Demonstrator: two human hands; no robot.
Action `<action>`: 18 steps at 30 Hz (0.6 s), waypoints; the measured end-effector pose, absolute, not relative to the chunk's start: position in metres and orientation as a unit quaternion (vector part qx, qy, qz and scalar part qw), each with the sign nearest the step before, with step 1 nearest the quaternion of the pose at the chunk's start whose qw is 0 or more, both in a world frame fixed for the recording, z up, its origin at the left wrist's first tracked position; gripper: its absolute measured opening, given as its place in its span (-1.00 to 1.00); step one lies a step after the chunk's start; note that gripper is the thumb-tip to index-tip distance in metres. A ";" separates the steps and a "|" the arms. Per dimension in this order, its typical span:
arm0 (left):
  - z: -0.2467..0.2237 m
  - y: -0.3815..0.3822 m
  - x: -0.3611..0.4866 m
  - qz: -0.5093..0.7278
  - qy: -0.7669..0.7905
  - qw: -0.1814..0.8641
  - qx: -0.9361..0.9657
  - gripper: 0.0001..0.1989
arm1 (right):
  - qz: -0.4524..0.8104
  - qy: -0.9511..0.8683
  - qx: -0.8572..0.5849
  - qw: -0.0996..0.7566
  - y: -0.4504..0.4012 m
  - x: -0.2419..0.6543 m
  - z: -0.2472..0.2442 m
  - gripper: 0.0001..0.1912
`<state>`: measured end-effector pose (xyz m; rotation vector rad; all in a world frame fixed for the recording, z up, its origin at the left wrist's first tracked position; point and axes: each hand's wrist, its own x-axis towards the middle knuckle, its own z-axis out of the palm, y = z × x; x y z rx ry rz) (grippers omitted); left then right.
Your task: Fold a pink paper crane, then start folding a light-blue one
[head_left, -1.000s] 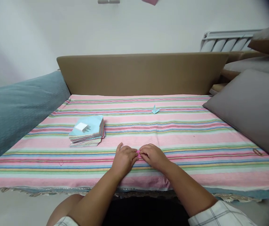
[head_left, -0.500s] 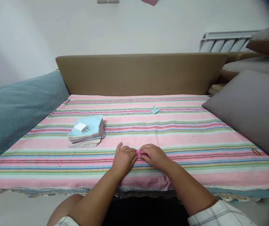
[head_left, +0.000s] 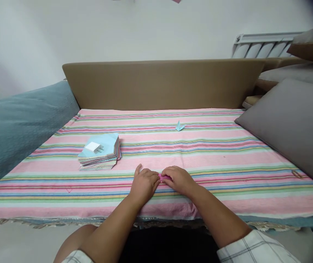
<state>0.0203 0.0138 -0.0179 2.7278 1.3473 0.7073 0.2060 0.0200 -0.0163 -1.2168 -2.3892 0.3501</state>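
A small piece of pink paper (head_left: 162, 178) lies on the striped cloth near its front edge, mostly covered by my fingers. My left hand (head_left: 145, 182) presses its fingertips onto the paper's left end, thumb tucked low and one finger raised. From the other side, my right hand (head_left: 178, 179) pinches the paper with fingers and thumb closed. The fingertips of both hands nearly meet over it. How the paper is folded cannot be made out. Farther back sits a light-blue folded paper figure (head_left: 180, 126) with pointed tips.
On the left, a stack of square paper sheets (head_left: 101, 155) carries a white plug adapter (head_left: 93, 147). The striped cloth (head_left: 151, 142) covers the seat up to a brown backrest (head_left: 162, 86). A grey cushion (head_left: 293, 124) and a brownish ring-shaped item (head_left: 297, 174) are at the right.
Both hands stay at the pink paper, with the right fingers shifted very slightly. The whole view has tilted down a little.
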 end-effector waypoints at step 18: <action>-0.019 0.013 0.019 0.225 0.435 0.019 0.872 -0.86 | 0.113 -0.876 -0.432 0.184 0.019 0.204 -0.012 -0.85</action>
